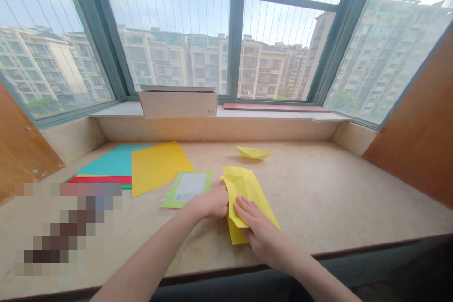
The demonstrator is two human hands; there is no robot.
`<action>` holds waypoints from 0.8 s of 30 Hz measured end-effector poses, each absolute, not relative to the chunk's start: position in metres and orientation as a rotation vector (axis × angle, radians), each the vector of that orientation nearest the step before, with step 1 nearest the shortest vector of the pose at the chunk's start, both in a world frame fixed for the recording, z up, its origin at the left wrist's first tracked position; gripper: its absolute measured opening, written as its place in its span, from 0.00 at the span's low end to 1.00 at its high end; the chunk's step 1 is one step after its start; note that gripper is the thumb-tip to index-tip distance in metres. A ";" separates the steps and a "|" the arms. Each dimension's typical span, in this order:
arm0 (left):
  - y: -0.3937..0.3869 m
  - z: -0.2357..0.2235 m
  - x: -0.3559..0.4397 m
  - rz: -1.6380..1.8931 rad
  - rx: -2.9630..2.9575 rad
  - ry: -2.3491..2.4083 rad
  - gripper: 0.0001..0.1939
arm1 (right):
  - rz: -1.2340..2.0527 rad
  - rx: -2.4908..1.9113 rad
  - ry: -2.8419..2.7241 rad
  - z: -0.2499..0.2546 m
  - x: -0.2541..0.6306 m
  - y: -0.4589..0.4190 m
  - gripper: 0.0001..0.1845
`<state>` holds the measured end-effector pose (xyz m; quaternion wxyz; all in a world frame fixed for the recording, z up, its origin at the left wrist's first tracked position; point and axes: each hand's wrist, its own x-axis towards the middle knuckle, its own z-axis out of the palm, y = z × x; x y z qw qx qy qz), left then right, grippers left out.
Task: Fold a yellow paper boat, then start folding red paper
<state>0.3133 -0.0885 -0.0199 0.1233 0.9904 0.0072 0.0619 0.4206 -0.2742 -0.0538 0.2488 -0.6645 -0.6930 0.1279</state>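
Observation:
A sheet of yellow folding paper (244, 179) with creases and a folded-over flap lies in front of me, near the counter's front edge. My left hand (215, 200) is closed at its left side, with the fingertips partly hidden behind the raised edge of the flap. On top of the flap rests my right hand (260, 226), its fingers stretched out flat and pressing the paper. Just beyond the sheet stands a small folded yellow paper boat (254, 153), touched by neither hand.
Left of my hands lies a green-and-white paper packet (187, 188). Behind it are an orange-yellow sheet (159, 167) and a blue sheet (109, 160) over red and green ones. A white box (179, 104) stands on the window ledge. A pixelated patch covers the counter's left front.

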 end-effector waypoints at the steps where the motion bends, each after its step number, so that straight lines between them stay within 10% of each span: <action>1: -0.084 -0.014 0.307 0.215 2.915 0.130 0.18 | 0.373 -1.807 -1.918 -0.051 0.423 -0.276 0.37; 6: -0.090 0.007 0.310 0.385 2.957 0.565 0.24 | 0.540 -1.815 -2.022 -0.033 0.426 -0.286 0.34; 19: -0.086 -0.057 0.382 -0.057 2.981 -0.023 0.29 | 1.089 -1.433 -1.910 0.000 0.469 -0.298 0.25; 24: -0.097 -0.053 0.370 0.117 2.988 -0.039 0.24 | 0.596 -1.625 -1.661 -0.001 0.500 -0.305 0.17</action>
